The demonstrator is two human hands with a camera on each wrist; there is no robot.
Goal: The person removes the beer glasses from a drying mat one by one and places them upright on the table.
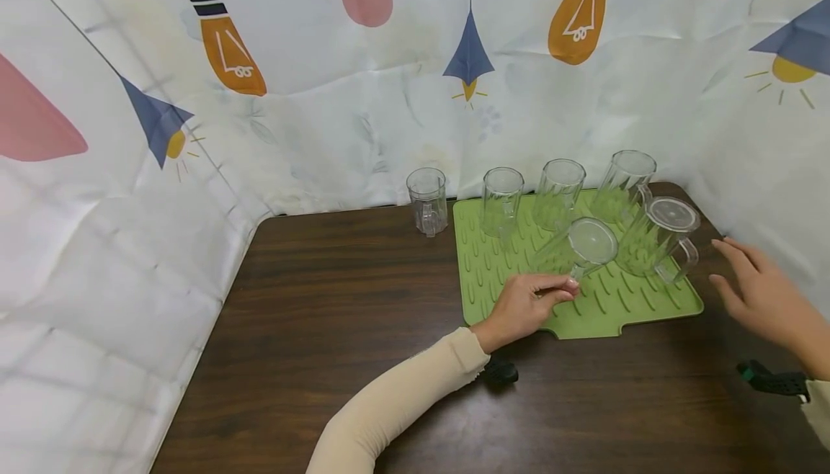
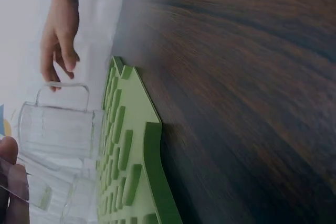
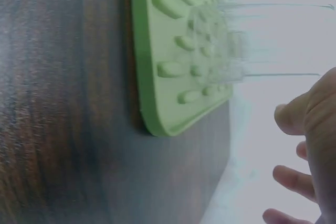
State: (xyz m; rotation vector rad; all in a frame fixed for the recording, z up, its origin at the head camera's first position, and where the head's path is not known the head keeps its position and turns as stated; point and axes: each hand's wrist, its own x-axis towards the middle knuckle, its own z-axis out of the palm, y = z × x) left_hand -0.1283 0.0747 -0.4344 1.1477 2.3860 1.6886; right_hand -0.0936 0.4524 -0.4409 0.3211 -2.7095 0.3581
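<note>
My left hand (image 1: 521, 308) pinches the handle of a clear glass mug (image 1: 593, 242) over the front of a green drying mat (image 1: 476, 279). That mug leans, its round base uppermost. In the left wrist view, the left fingers (image 2: 20, 187) show at the lower left edge beside glass. To the right, my right hand (image 1: 765, 297) hovers with fingers spread, holding nothing. Nearest to it is another glass mug (image 1: 674, 215), base up on the mat, its handle pointing toward the hand. The right wrist view shows the right thumb (image 3: 291, 119) apart from the glass.
Three more glass mugs, among them one in the middle (image 1: 559, 193), stand along the mat's back. Left of the mat, a single glass mug (image 1: 426, 200) stands on the dark wooden table (image 1: 337, 301). A printed white curtain (image 1: 389, 121) closes off the back and sides.
</note>
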